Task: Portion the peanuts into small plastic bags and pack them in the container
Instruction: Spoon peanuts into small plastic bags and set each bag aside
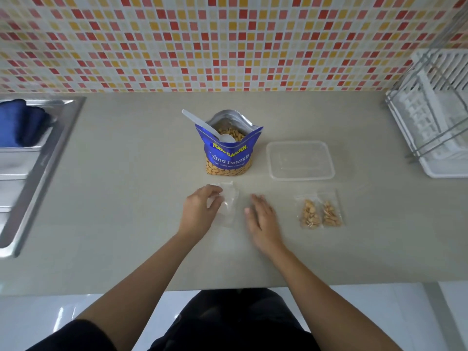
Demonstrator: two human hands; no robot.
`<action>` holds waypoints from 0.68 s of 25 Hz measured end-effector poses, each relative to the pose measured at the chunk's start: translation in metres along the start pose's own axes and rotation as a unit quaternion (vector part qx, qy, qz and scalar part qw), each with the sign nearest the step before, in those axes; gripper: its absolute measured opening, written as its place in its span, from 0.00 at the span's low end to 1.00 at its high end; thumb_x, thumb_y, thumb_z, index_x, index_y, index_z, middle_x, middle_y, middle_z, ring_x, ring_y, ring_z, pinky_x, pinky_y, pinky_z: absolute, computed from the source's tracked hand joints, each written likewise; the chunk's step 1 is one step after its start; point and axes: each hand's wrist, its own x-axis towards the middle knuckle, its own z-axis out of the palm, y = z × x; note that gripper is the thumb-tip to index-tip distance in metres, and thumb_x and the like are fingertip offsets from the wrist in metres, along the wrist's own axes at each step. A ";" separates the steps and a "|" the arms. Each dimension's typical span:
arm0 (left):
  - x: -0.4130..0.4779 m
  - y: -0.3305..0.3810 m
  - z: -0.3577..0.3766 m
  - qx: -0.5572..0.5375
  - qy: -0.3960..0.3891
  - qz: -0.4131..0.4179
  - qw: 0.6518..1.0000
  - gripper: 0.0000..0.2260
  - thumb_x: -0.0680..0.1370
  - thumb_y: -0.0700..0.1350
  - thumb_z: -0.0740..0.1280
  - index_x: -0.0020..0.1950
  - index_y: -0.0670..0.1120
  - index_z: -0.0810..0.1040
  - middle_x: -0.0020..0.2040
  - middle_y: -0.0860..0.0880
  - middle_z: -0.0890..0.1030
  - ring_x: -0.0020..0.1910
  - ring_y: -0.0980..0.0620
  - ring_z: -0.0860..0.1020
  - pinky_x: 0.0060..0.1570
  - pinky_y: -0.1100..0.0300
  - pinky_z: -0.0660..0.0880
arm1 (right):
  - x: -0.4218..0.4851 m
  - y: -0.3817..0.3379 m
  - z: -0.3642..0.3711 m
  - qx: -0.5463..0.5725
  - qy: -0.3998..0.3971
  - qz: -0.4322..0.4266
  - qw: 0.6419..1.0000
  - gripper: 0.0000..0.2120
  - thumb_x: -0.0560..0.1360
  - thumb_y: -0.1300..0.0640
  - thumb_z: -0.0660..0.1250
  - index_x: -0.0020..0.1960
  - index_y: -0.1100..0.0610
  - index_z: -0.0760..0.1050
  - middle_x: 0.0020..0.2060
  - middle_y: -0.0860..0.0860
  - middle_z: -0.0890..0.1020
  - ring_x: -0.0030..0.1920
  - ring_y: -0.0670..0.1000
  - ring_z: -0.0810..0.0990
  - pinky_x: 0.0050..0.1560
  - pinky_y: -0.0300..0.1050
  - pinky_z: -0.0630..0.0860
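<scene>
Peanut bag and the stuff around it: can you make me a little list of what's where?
peanut bag: upright, open, white spoon inside
container: right of the peanut bag, no bags in it
filled small bags: two, side by side, near the container
empty small bag: held by left hand
right hand: open, holds nothing
</scene>
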 end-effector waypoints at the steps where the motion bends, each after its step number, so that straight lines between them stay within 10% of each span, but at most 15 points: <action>1: -0.001 0.006 -0.006 -0.024 0.016 -0.013 0.999 0.07 0.74 0.40 0.69 0.51 0.42 0.80 0.45 0.51 0.81 0.42 0.56 0.77 0.44 0.78 0.67 | -0.002 -0.013 -0.002 0.116 0.028 0.039 0.992 0.29 0.73 0.38 0.53 0.68 0.53 0.67 0.67 0.52 0.72 0.69 0.48 0.68 0.70 0.44 0.62; 4: -0.006 0.024 -0.017 -0.084 0.036 -0.026 0.995 0.06 0.74 0.44 0.70 0.49 0.45 0.80 0.42 0.54 0.81 0.41 0.62 0.77 0.42 0.77 0.69 | -0.003 -0.052 -0.007 0.294 0.060 0.092 0.950 0.12 0.75 0.46 0.63 0.56 0.48 0.72 0.49 0.49 0.80 0.51 0.47 0.79 0.54 0.40 0.74; 10: -0.008 0.055 -0.037 -0.205 0.073 -0.059 0.974 0.10 0.79 0.48 0.60 0.46 0.55 0.81 0.44 0.56 0.84 0.42 0.64 0.78 0.42 0.73 0.71 | 0.011 -0.089 -0.036 0.443 0.033 0.112 0.889 0.11 0.71 0.56 0.71 0.51 0.51 0.73 0.45 0.50 0.82 0.44 0.46 0.81 0.47 0.43 0.77; 17: 0.012 0.082 -0.065 -0.312 0.108 -0.027 0.944 0.08 0.75 0.38 0.66 0.46 0.49 0.83 0.45 0.52 0.85 0.47 0.55 0.82 0.50 0.64 0.76 | 0.034 -0.129 -0.087 0.394 0.074 -0.022 0.916 0.06 0.72 0.63 0.69 0.45 0.54 0.75 0.36 0.50 0.81 0.33 0.43 0.79 0.38 0.37 0.76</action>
